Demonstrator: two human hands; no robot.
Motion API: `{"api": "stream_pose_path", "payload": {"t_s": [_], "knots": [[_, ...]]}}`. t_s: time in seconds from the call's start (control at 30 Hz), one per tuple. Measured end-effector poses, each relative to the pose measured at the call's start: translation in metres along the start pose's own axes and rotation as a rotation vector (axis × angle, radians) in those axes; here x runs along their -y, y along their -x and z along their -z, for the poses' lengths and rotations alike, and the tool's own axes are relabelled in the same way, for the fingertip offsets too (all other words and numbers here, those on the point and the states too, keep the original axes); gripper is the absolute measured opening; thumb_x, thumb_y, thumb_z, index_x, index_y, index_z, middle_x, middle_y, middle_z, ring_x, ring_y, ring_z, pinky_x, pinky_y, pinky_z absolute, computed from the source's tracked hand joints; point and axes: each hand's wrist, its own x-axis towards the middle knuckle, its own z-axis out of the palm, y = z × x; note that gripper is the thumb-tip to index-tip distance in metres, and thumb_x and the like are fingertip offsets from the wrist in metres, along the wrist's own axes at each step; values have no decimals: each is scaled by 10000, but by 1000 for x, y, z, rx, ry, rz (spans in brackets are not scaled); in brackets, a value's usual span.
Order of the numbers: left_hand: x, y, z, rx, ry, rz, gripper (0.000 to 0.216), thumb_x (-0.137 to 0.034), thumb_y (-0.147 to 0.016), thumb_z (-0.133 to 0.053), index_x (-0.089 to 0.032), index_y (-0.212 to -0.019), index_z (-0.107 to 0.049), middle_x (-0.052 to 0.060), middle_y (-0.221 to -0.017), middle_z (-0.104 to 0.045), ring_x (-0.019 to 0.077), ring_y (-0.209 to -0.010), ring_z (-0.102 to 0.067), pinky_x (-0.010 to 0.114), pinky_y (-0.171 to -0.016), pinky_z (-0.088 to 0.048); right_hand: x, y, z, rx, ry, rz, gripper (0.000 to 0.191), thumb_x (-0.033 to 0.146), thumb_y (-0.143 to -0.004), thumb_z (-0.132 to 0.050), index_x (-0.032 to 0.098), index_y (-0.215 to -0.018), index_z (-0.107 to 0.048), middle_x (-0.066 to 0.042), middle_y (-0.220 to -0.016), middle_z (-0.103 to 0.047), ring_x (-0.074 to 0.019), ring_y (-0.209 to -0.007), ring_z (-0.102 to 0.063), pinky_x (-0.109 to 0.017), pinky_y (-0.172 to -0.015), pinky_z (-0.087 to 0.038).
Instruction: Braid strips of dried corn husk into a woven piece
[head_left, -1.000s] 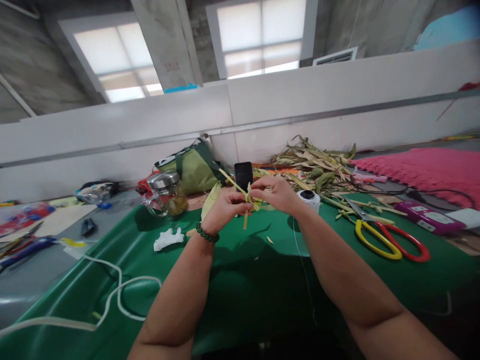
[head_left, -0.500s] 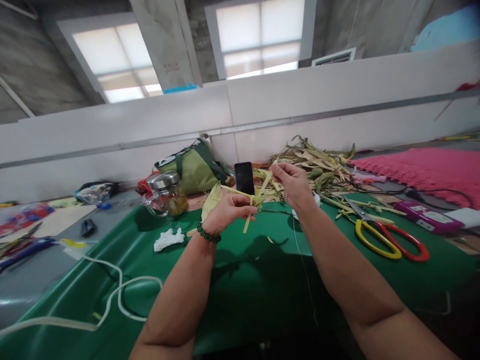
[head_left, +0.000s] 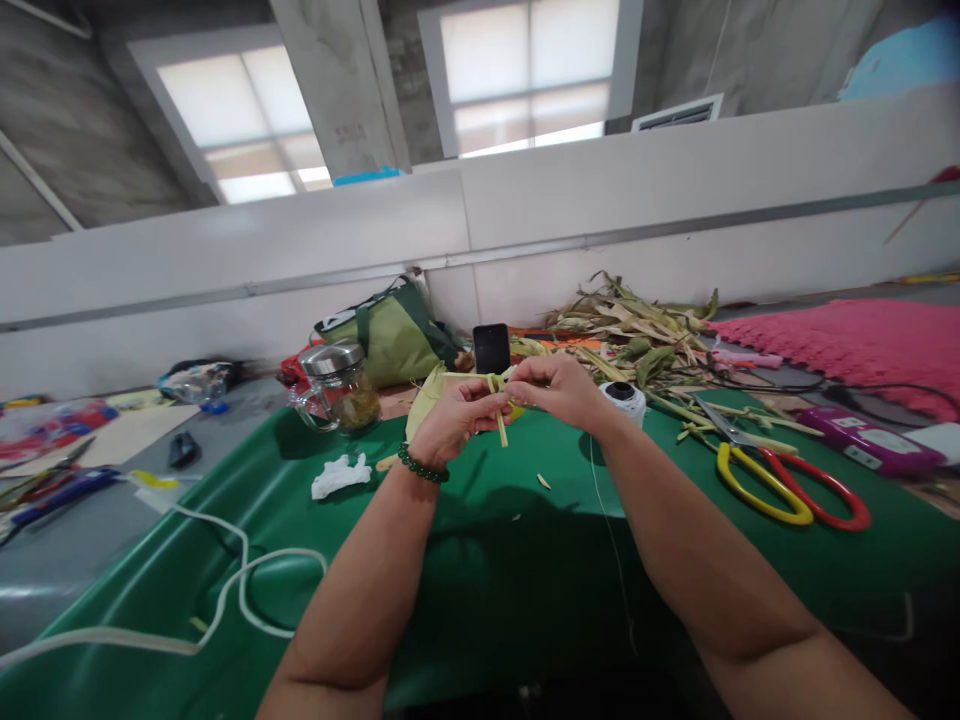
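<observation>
My left hand [head_left: 454,420], with a green bead bracelet at the wrist, and my right hand [head_left: 553,388] meet above the green table cover [head_left: 487,560]. Both pinch a small bundle of yellow-green leaf strips [head_left: 498,404]. One strip end hangs down between the two hands. The fingers of both hands are closed on the strips. A thin white thread runs down from my right hand along the forearm. A white thread spool [head_left: 624,400] stands just right of my right hand.
A pile of dried leaves [head_left: 637,335] lies at the back right, with a black phone [head_left: 491,348] propped upright. Yellow and red scissors [head_left: 780,485] lie to the right. A glass jar [head_left: 335,388], a green bag [head_left: 390,335], white tissue [head_left: 339,474] and a white cord [head_left: 225,590] sit left.
My right hand, raised and pulling a strip up toward the leaf pile half a second ago, has come back down to meet my left hand at the strip bundle.
</observation>
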Motion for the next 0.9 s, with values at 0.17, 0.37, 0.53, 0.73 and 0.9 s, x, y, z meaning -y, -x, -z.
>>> {"api": "stream_pose_path", "payload": {"t_s": [0.17, 0.37, 0.53, 0.73, 0.9], "knots": [[1, -2, 3, -56, 8, -2, 282, -258, -593, -855, -122, -747, -662, 5, -669, -680, 110, -591, -674, 185, -555, -545, 0, 0, 5, 36, 100, 29, 202, 326, -783, -592, 155, -682, -631, 6, -561, -595, -92, -512, -484, -215, -499, -359], [-1, 0, 2, -39, 21, 0, 323, -258, -565, -867, -127, -774, -658, 4, -703, -692, 116, -611, -680, 201, -576, -556, -3, -1, 6, 22, 95, 0, 208, 342, -775, -592, 159, -682, -629, -3, -569, -602, -104, -524, -507, -222, -500, -362], [1, -2, 1, -77, -31, -53, 355, -317, -511, -885, -129, -714, -662, -13, -643, -680, 117, -588, -672, 196, -563, -538, -4, 0, 7, 15, 89, -16, 224, 354, -774, -584, 151, -697, -636, -15, -566, -609, -112, -515, -520, -230, -502, -375], [4, -5, 4, -112, -6, -76, 328, -323, -542, -868, -138, -711, -657, 11, -671, -705, 130, -612, -683, 201, -571, -532, -11, -1, 13, 38, 78, -53, 251, 387, -763, -599, 147, -712, -651, -27, -585, -622, -125, -526, -521, -245, -504, -372], [9, -3, -3, -64, -90, -67, 272, -303, -620, -829, -143, -760, -659, 39, -713, -729, 172, -661, -711, 256, -628, -559, -11, -4, 8, 7, 58, -109, 387, 479, -815, -528, 162, -636, -659, -25, -595, -607, -129, -583, -530, -250, -548, -387]]}}
